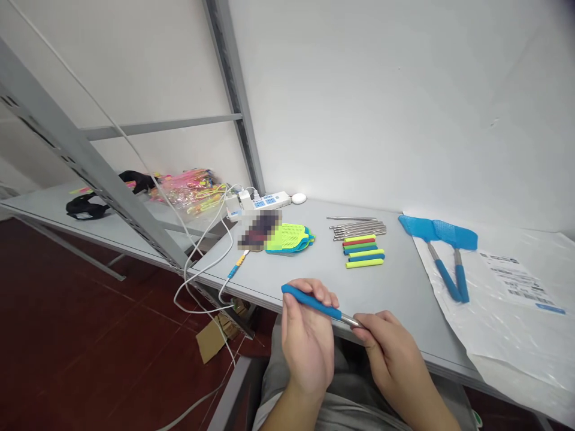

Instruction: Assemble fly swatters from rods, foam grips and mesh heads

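My left hand (308, 341) is closed around a blue handle sleeve (312, 301), thumb on its near side and fingers behind. From the sleeve's right end comes a metal rod (349, 320), which my right hand (390, 350) pinches between thumb and fingers. The sleeve and rod tilt down to the right, just over the table's front edge. Farther back lie several loose metal rods (359, 230) and a row of coloured sleeves (365, 251) in yellow, red, green and blue. Left of them is a stack of perforated fly swatter heads (291, 237), yellow-green on top.
Two blue fly swatters (456, 236) rest on a white plastic bag (507, 311) at right. A power strip (269, 202) with white cables (224, 263) sits behind a pixelated dark object (260, 230). Bagged colourful items (191, 185) lie beyond the metal shelf post (94, 158).
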`<state>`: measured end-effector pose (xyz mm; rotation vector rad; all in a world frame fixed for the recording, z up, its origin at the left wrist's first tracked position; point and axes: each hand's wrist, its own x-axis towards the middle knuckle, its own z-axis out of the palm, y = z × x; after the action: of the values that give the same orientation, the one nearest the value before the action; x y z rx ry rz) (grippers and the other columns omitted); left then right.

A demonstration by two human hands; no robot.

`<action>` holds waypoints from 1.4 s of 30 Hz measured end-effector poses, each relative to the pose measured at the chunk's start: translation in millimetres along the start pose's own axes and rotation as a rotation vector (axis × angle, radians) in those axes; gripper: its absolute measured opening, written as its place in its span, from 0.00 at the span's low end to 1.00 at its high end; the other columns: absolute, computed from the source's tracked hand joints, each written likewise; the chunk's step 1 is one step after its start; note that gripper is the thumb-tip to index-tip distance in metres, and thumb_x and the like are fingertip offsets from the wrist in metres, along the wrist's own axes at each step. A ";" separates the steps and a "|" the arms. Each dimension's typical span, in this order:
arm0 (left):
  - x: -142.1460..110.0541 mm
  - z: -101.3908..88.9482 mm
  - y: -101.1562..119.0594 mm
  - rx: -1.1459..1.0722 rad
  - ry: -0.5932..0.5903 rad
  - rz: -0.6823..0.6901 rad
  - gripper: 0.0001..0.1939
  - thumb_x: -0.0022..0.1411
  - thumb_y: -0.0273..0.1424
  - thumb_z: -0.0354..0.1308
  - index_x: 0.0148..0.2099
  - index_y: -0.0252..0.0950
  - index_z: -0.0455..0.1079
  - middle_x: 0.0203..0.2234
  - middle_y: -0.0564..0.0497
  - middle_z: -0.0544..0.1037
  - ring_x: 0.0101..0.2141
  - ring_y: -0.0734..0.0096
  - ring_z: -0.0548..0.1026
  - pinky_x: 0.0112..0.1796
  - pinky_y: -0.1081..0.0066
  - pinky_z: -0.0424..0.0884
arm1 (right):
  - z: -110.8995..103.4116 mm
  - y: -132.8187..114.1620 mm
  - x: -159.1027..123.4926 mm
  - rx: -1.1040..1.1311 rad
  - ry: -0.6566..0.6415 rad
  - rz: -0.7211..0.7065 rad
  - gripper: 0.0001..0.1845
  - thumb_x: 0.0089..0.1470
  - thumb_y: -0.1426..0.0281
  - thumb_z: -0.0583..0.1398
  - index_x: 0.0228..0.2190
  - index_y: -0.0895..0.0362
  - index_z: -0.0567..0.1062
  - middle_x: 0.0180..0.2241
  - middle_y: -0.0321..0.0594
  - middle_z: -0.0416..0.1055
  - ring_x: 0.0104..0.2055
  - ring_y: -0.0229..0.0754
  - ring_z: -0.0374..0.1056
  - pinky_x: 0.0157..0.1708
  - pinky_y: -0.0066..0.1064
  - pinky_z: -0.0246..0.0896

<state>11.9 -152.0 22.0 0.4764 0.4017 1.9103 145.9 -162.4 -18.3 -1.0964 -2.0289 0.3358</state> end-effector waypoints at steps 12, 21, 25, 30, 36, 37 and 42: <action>16.1 -33.6 -5.5 0.361 -0.084 0.185 0.14 0.69 0.38 0.53 0.39 0.35 0.75 0.32 0.49 0.72 0.37 0.69 0.71 0.44 0.69 0.67 | -11.0 15.0 0.3 -0.047 0.088 -0.043 0.08 0.63 0.75 0.54 0.43 0.53 0.69 0.32 0.37 0.74 0.31 0.41 0.67 0.35 0.37 0.61; 25.5 -39.6 6.3 0.380 -0.191 -0.020 0.14 0.66 0.41 0.56 0.40 0.36 0.76 0.33 0.48 0.76 0.38 0.66 0.73 0.45 0.66 0.68 | -11.3 14.1 2.9 0.080 0.076 0.064 0.08 0.64 0.72 0.53 0.40 0.53 0.72 0.31 0.39 0.73 0.34 0.42 0.67 0.31 0.34 0.64; 44.7 -31.1 32.7 0.503 -0.292 -0.032 0.22 0.70 0.43 0.48 0.40 0.33 0.77 0.35 0.43 0.79 0.38 0.62 0.74 0.44 0.64 0.68 | -18.6 17.5 0.0 0.027 0.073 0.025 0.08 0.64 0.72 0.53 0.41 0.54 0.72 0.30 0.39 0.73 0.34 0.43 0.68 0.34 0.36 0.64; 81.6 -7.9 47.7 0.662 -0.520 -0.178 0.34 0.68 0.55 0.38 0.45 0.34 0.76 0.40 0.39 0.79 0.45 0.56 0.74 0.45 0.62 0.68 | -30.0 17.6 0.0 -0.109 -0.006 -0.039 0.07 0.64 0.74 0.53 0.41 0.55 0.71 0.29 0.37 0.72 0.30 0.40 0.65 0.35 0.36 0.58; 86.8 14.5 25.0 0.688 -0.752 -0.383 0.47 0.59 0.65 0.27 0.48 0.35 0.74 0.43 0.37 0.78 0.48 0.52 0.73 0.46 0.59 0.67 | -40.3 11.3 1.1 -0.194 -0.011 -0.114 0.06 0.64 0.75 0.53 0.40 0.56 0.69 0.29 0.36 0.73 0.26 0.38 0.61 0.33 0.34 0.51; 84.8 16.7 22.7 0.658 -0.742 -0.399 0.49 0.58 0.66 0.25 0.47 0.35 0.74 0.42 0.37 0.78 0.47 0.52 0.74 0.46 0.58 0.68 | -41.8 10.2 0.9 -0.205 -0.006 -0.119 0.06 0.64 0.76 0.53 0.39 0.56 0.69 0.28 0.36 0.73 0.26 0.38 0.61 0.33 0.34 0.51; 79.7 24.1 23.2 0.576 -0.629 -0.413 0.52 0.52 0.70 0.26 0.43 0.34 0.75 0.39 0.37 0.77 0.43 0.51 0.75 0.42 0.58 0.71 | -47.4 2.0 2.6 -0.269 0.027 -0.146 0.08 0.64 0.77 0.52 0.38 0.58 0.70 0.25 0.36 0.71 0.24 0.38 0.60 0.31 0.34 0.48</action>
<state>-21.9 -85.2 65.2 1.2269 0.5725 1.1440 181.6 -165.3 13.0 -1.0966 -2.1587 -0.0278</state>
